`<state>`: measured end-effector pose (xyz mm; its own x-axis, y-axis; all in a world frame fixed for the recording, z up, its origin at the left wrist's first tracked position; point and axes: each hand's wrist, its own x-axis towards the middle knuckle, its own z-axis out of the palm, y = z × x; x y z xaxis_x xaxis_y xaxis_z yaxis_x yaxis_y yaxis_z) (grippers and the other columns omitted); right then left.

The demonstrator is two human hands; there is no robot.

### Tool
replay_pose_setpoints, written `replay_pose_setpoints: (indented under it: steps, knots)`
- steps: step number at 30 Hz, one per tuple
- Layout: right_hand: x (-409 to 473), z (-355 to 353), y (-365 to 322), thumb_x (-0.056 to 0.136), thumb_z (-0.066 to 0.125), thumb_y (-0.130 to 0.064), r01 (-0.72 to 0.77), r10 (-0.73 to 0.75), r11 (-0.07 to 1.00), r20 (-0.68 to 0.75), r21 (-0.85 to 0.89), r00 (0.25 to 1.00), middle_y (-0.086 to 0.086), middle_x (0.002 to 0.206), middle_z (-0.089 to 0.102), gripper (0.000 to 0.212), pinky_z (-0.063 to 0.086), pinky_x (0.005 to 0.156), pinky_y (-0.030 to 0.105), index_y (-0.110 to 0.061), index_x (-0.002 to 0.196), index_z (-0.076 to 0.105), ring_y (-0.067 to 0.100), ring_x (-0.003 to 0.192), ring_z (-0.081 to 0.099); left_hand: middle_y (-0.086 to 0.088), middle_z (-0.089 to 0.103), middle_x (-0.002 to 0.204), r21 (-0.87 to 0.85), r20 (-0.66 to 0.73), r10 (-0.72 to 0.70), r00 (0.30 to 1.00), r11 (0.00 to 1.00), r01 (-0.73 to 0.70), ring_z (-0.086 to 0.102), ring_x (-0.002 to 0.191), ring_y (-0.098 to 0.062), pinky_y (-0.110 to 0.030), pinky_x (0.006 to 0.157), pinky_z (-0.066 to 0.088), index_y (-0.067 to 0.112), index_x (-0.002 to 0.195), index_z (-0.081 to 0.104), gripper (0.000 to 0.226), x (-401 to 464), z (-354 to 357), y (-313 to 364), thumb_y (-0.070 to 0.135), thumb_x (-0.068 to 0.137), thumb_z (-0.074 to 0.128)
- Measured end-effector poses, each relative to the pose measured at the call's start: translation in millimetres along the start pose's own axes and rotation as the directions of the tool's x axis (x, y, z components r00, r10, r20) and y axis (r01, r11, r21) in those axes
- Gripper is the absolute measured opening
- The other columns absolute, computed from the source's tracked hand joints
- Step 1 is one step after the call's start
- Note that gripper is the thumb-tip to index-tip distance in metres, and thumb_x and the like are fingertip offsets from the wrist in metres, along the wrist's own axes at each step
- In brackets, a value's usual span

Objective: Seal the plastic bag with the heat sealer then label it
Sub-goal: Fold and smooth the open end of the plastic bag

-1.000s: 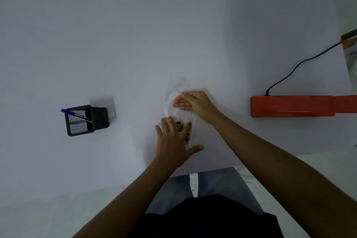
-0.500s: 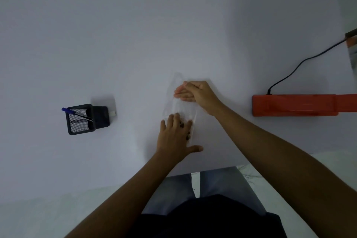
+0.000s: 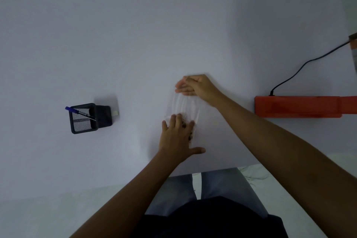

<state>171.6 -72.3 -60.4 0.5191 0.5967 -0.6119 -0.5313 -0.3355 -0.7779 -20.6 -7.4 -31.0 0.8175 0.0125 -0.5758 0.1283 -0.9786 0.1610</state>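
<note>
1. Black mesh pen holder point(image 3: 83, 118) with a blue pen point(image 3: 78, 111) stands far left, untouched; labelling is not yet begun.
2. Left hand point(image 3: 176, 135), fingers straight, presses the plastic bag point(image 3: 183, 106) flat at its filled near end on the table point(image 3: 135, 44).
3. Right hand point(image 3: 195, 87), fingers extended, smooths the bag's far open end; this looks like flattening before sealing.
4. Orange heat sealer point(image 3: 297, 106) lies well apart, right; next the mouth must go there.
</note>
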Motion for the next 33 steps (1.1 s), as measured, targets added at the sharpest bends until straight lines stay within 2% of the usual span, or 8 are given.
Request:
replay_pose_setpoints:
  steps: [7,10,12,14,17,22,24,33]
  knots:
    - [17.1,-11.3,-12.0,0.107,0.048,-0.024,0.124,-0.129,0.992,-0.19,-0.036,0.973,0.015,0.11,0.075,0.036,0.059,0.094,0.036,0.004,0.112,0.07,0.021,0.103,0.075,-0.016,0.021,0.159,0.003,0.009,0.005,1.0,1.0,-0.005,0.018,0.146,-0.039,-0.062,0.114,0.022,0.03,0.151,0.024,0.107,-4.0,1.5,0.3,0.094,0.067,0.036]
    - [7.4,-14.8,-5.6,0.105,0.05,-0.026,0.187,-0.278,0.95,-0.402,-0.252,0.873,0.008,0.103,0.077,0.031,0.059,0.092,0.041,-0.006,0.105,0.074,0.019,0.097,0.074,-0.016,0.021,0.159,0.003,0.01,0.001,1.0,1.0,-0.001,0.019,0.145,-0.04,-0.062,0.115,0.022,0.03,0.151,0.025,0.107,-3.7,1.7,0.6,0.094,0.066,0.037]
    - [-7.4,-16.4,2.3,0.102,0.054,-0.022,0.157,-0.375,0.891,-0.497,-0.427,0.783,0.008,0.103,0.076,0.026,0.057,0.091,0.033,-0.006,0.107,0.074,0.021,0.096,0.073,-0.016,0.021,0.159,0.001,0.013,-0.004,1.0,1.0,0.004,0.019,0.145,-0.04,-0.062,0.115,0.021,0.03,0.151,0.025,0.107,-3.7,1.8,0.3,0.094,0.066,0.037]
    - [-25.8,-12.7,8.5,0.098,0.058,-0.015,0.05,-0.352,0.865,-0.533,-0.499,0.769,0.009,0.109,0.073,0.028,0.048,0.087,0.017,-0.004,0.122,0.067,0.018,0.097,0.068,-0.017,0.02,0.16,-0.004,0.021,-0.009,1.0,1.0,0.009,0.017,0.146,-0.04,-0.062,0.115,0.02,0.029,0.151,0.024,0.108,-2.7,1.3,0.6,0.094,0.066,0.037]
    - [-47.4,-1.4,14.1,0.094,0.064,-0.012,-0.093,-0.158,0.922,-0.586,-0.375,0.795,0.005,0.107,0.067,0.046,0.044,0.081,0.011,-0.006,0.138,0.053,0.015,0.096,0.065,-0.017,0.019,0.16,0.002,0.02,-0.006,1.0,1.0,0.006,0.018,0.146,-0.04,-0.062,0.115,0.021,0.029,0.151,0.024,0.105,-0.4,1.2,0.3,0.092,0.069,0.039]
    - [-49.4,15.9,24.4,0.08,0.078,-0.018,-0.205,0.124,0.976,-0.575,-0.078,0.809,0.002,0.102,0.072,0.072,0.059,0.093,0.042,-0.008,0.144,0.046,0.023,0.093,0.072,-0.016,0.021,0.16,0.014,0.02,0.002,1.0,1.0,-0.002,0.02,0.146,-0.04,-0.06,0.115,0.024,0.03,0.151,0.024,0.102,0.9,1.9,-0.3,0.09,0.07,0.041]
    - [-44.4,22.1,22.5,0.073,0.085,-0.021,-0.207,0.167,0.978,-0.535,-0.015,0.828,0.005,0.104,0.072,0.078,0.058,0.095,0.042,-0.008,0.141,0.05,0.022,0.096,0.071,-0.016,0.021,0.16,0.014,0.011,0.005,1.0,1.0,-0.005,0.02,0.145,-0.039,-0.059,0.114,0.025,0.03,0.151,0.025,0.102,1.0,1.9,0.0,0.089,0.07,0.043]
    - [-55.8,26.9,15.4,0.08,0.085,-0.021,-0.163,0.189,0.982,-0.429,0.097,0.883,-0.004,0.093,0.076,0.02,0.048,0.072,0.019,-0.012,0.096,0.078,0.007,0.088,0.067,-0.014,0.019,0.16,-0.001,0.046,0.014,0.999,1.0,-0.014,0.019,0.145,-0.038,-0.058,0.115,0.025,0.031,0.152,0.022,0.094,-1.1,-3.2,-3.7,0.082,0.077,0.045]
